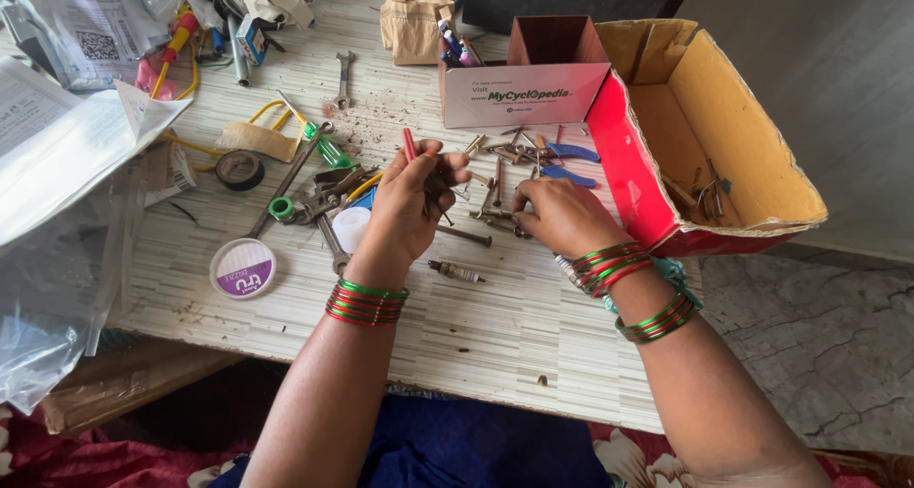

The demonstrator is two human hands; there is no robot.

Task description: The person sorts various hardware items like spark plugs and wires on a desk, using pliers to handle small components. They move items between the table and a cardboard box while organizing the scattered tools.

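Soft daylight spreads evenly over your bench [495, 326], bright without being harsh. Shadows stay faint and short: a light one sits under your left hand [409, 207], another beneath your right hand [562, 217]. The inside of the cardboard box [733, 136] glows warm yellow. The plastic sheets [57, 288] at the left edge show pale glare and wash out. Focus is crisp mid-frame, while the corners stretch slightly and soften.

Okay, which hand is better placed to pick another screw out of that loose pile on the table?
The right hand. Its fingers rest on the pile of screws, while the left hand is raised, already gripping a red tool and some small pieces.
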